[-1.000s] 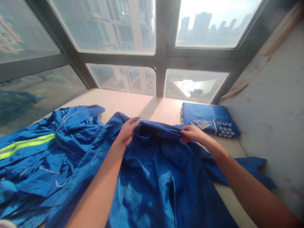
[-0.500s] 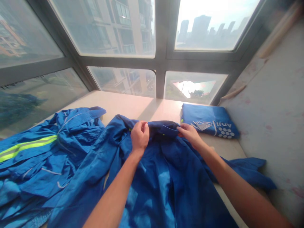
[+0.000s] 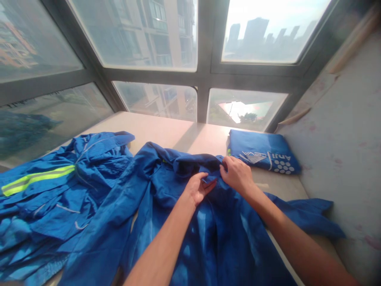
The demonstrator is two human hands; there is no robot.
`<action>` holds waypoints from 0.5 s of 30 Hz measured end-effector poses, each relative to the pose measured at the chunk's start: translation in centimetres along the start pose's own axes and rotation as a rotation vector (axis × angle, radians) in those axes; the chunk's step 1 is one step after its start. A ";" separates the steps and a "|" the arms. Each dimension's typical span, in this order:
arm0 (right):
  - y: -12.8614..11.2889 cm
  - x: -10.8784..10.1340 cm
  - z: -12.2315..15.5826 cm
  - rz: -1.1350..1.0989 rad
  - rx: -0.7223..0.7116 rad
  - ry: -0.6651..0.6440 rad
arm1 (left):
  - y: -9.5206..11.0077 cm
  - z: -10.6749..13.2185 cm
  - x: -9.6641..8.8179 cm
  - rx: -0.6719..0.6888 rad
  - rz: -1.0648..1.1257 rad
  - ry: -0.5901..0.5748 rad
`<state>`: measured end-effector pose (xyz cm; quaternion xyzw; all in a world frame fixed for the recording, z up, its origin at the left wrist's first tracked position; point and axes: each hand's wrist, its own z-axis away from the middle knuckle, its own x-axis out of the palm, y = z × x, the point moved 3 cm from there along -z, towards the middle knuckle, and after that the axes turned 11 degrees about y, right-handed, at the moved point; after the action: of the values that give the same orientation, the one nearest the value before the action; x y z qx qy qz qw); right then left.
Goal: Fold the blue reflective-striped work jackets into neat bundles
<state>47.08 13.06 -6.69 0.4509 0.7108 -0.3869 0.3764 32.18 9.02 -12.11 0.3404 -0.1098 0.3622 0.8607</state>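
Observation:
A blue work jacket [image 3: 181, 222] lies spread out in front of me, its collar end toward the window and one sleeve reaching left. My left hand [image 3: 197, 190] is turned palm up at the collar, with a fold of cloth between the thumb and the outstretched fingers. Close beside it, my right hand [image 3: 238, 172] pinches the right part of the collar from above, and its fingertips are partly hidden in the cloth.
To the left lies a second, crumpled blue jacket [image 3: 98, 159] with a yellow-and-grey reflective stripe. A folded blue garment with white lettering [image 3: 262, 147] sits at the back right, beside the wall [image 3: 345, 151]. Window frames [image 3: 204, 103] rise behind the pale ledge [image 3: 154, 127].
My left hand has left the left part of the collar, moved right and toward me, and turned palm up near the right hand. The right hand has shifted slightly; the collar is more bunched.

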 end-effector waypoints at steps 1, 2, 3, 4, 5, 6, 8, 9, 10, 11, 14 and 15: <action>0.4 0.3 -0.3 -0.056 0.067 -0.008 | 0.0 -0.2 0.0 0.021 0.003 0.017; 0.8 0.7 -0.7 -0.125 0.135 -0.027 | -0.1 -0.4 0.0 0.044 0.009 0.024; 1.2 1.2 -1.1 -0.206 0.196 -0.053 | -0.1 -0.5 0.0 0.067 0.017 0.021; 1.5 1.7 -1.5 -0.301 0.250 -0.083 | 0.0 -0.6 0.0 0.093 0.027 0.010; 1.7 2.2 -1.9 -0.415 0.311 -0.111 | 0.1 -0.8 0.0 0.122 0.038 -0.004; 1.8 2.7 -2.1 -0.554 0.387 -0.142 | 0.2 -0.9 0.1 0.152 0.051 -0.019; 1.9 3.7 -2.4 -0.891 0.582 -0.210 | 0.6 -1.2 0.1 0.215 0.080 -0.048; 1.8 4.1 -2.4 -1.065 0.688 -0.229 | 0.8 -1.4 0.2 0.246 0.093 -0.054; 1.6 4.5 -2.5 -1.224 0.785 -0.233 | 1.0 -1.6 0.3 0.281 0.099 -0.054; 1.4 4.8 -2.5 -1.355 0.866 -0.223 | 1.2 -1.9 0.3 0.318 0.100 -0.049; 1.0 5.4 -2.9 -1.573 1.002 -0.211 | 1.5 -3.0 0.5 0.403 0.077 -0.030; 0.8 5.5 -3.0 -1.597 1.009 -0.235 | 1.5 -3.3 0.5 0.423 0.035 -0.030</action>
<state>45.58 17.94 -10.49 -0.1005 0.5155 -0.8340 -0.1691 31.30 12.30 -13.56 0.5168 -0.0500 0.3868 0.7621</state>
